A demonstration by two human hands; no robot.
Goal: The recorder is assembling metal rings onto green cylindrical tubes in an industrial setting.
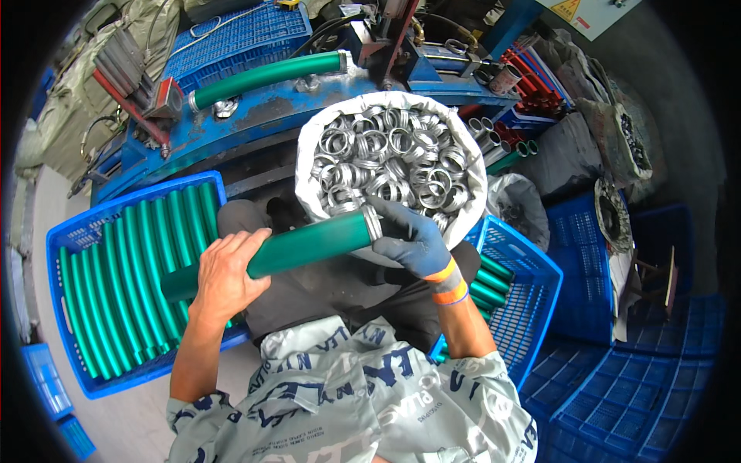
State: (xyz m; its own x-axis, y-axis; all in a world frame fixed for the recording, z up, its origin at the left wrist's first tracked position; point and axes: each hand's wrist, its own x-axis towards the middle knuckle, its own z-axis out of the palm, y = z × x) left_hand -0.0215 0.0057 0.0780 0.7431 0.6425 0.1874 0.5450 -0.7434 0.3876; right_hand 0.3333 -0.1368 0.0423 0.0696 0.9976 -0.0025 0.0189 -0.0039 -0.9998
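Observation:
My bare left hand (228, 272) is wrapped around a green tube (316, 244), which lies slanted across my lap with its right end higher. A silver metal ring (373, 223) sits at the tube's right end. My right hand (415, 241), in a blue-grey glove with an orange cuff, has its fingers closed about that ring. Just beyond the tube stands a white sack (307, 174) with its rim rolled open, filled with loose metal rings (400, 140).
At left, a blue crate (77, 378) holds a row of green tubes (116, 289). Another blue crate (540, 297) with green tubes stands at right. Ahead, a blue metal bench (255, 116) carries one green tube (270, 79) between fixtures. Stacked blue crates (641, 386) fill the lower right.

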